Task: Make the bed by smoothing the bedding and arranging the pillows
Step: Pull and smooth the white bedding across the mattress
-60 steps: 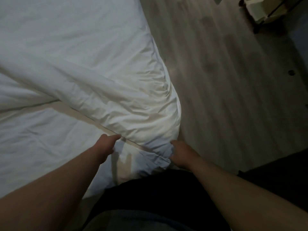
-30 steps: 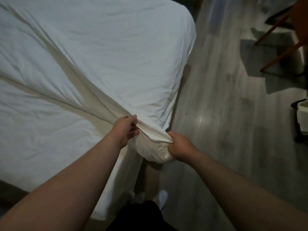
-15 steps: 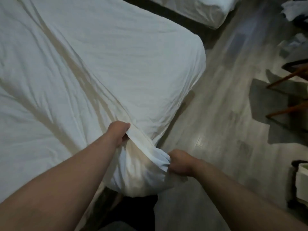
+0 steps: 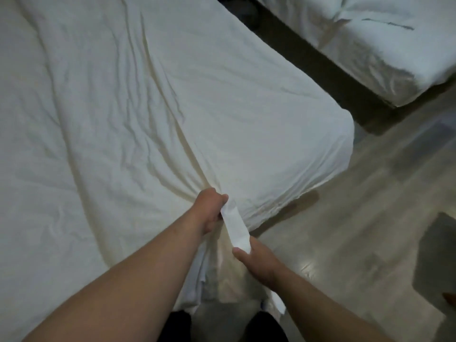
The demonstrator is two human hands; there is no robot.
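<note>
Up and left of the grip, the white duvet (image 4: 111, 107) now lies stretched out, creases fanning from the left hand (image 4: 209, 212), which is curled tight around its corner hem. The bulge sagging under both hands half a second ago is gone. A taut strip (image 4: 234, 225) runs down to the right hand (image 4: 257, 264), which pinches its end, so the corner looks nearly ready to lay flat.

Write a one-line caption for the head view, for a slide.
Left hand and right hand grip a fold of the white bedding; long creases fan out from the left hand.
</note>
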